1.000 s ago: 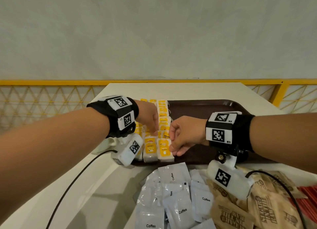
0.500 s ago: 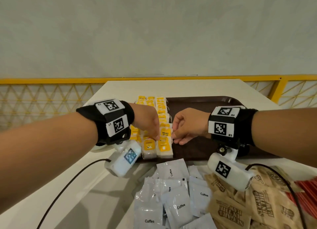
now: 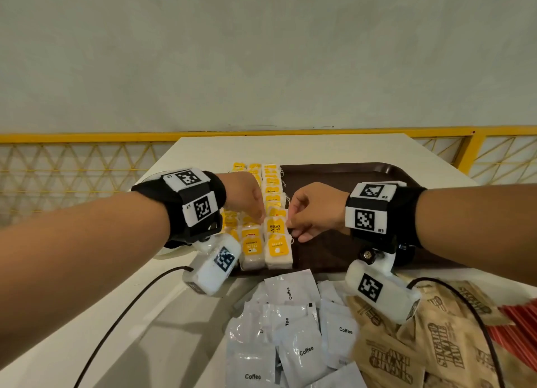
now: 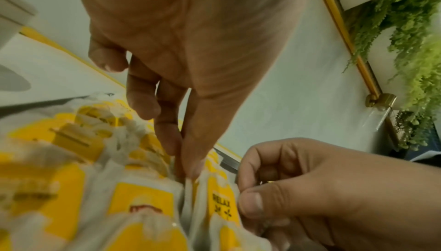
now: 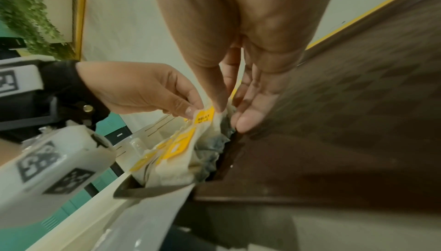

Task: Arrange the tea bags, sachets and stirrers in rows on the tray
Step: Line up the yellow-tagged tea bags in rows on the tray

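Observation:
Yellow-tagged tea bags (image 3: 271, 184) lie in rows at the left end of the dark brown tray (image 3: 348, 178). Near the front of the right-hand row, one bag tagged RELAX (image 3: 274, 226) is held from both sides. My left hand (image 3: 259, 217) pinches its left edge between thumb and fingertip (image 4: 186, 172). My right hand (image 3: 290, 223) pinches its right edge, thumb on top (image 5: 219, 104). White coffee sachets (image 3: 290, 329) and brown sugar sachets (image 3: 436, 344) lie heaped on the table in front of the tray. Red stirrers (image 3: 520, 321) show at the right edge.
The tray's right part (image 5: 346, 104) is bare. A white round object (image 3: 168, 252) sits partly hidden under my left wrist. Black cables (image 3: 122, 315) trail from both wrist cameras. A yellow railing (image 3: 87, 139) runs beyond the white table's far edge.
Both hands have shifted a little farther from the tray's near edge along the right-hand tea bag row. The RELAX-tagged bag now shows between their fingertips.

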A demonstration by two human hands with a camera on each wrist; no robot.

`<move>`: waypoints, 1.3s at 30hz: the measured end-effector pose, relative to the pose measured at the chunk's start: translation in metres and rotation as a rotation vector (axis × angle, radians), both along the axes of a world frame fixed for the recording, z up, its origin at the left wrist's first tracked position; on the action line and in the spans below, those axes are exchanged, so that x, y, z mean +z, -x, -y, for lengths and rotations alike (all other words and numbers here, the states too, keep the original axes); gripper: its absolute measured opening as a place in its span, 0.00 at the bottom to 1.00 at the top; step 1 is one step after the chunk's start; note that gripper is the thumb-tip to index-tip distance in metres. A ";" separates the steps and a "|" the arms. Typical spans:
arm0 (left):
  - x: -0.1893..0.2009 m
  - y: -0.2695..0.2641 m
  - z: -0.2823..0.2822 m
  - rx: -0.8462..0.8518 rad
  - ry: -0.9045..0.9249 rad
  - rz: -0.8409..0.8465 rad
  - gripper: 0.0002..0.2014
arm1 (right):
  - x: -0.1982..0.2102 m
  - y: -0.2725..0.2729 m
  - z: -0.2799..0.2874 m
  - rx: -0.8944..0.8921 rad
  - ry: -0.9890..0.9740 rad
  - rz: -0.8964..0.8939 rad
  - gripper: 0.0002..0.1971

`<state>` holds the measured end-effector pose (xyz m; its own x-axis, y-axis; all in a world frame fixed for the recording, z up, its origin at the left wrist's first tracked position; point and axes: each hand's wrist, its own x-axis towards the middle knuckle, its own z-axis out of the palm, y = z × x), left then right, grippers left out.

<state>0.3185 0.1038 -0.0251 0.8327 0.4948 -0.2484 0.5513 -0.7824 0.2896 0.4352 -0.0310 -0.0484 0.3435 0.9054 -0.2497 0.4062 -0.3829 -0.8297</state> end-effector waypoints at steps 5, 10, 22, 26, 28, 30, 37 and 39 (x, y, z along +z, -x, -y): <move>-0.001 -0.004 0.002 -0.020 0.030 0.071 0.01 | 0.002 -0.003 -0.007 0.006 -0.003 0.038 0.06; -0.005 -0.005 0.001 -0.003 0.036 0.117 0.01 | 0.005 -0.003 -0.017 0.038 -0.046 0.123 0.07; -0.006 -0.008 -0.011 0.102 -0.010 0.209 0.05 | 0.007 -0.021 -0.008 -0.013 -0.068 0.070 0.06; -0.008 -0.014 -0.009 0.089 -0.016 0.210 0.04 | 0.002 -0.016 -0.013 0.006 -0.037 0.086 0.09; -0.009 -0.017 -0.007 0.073 -0.049 0.164 0.05 | 0.001 -0.012 -0.017 0.005 0.005 0.109 0.10; -0.011 -0.020 -0.008 0.062 -0.068 0.108 0.07 | 0.001 -0.011 -0.020 0.014 0.059 0.090 0.11; -0.005 -0.016 -0.012 0.030 -0.015 0.085 0.06 | 0.005 -0.017 -0.023 0.011 0.054 0.068 0.11; -0.001 -0.012 -0.009 -0.012 0.026 0.082 0.02 | 0.005 -0.019 -0.023 0.006 0.043 0.092 0.10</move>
<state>0.3300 0.1132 -0.0264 0.8567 0.4790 -0.1914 0.5154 -0.7804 0.3539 0.4540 -0.0075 -0.0432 0.3610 0.8967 -0.2562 0.4823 -0.4147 -0.7717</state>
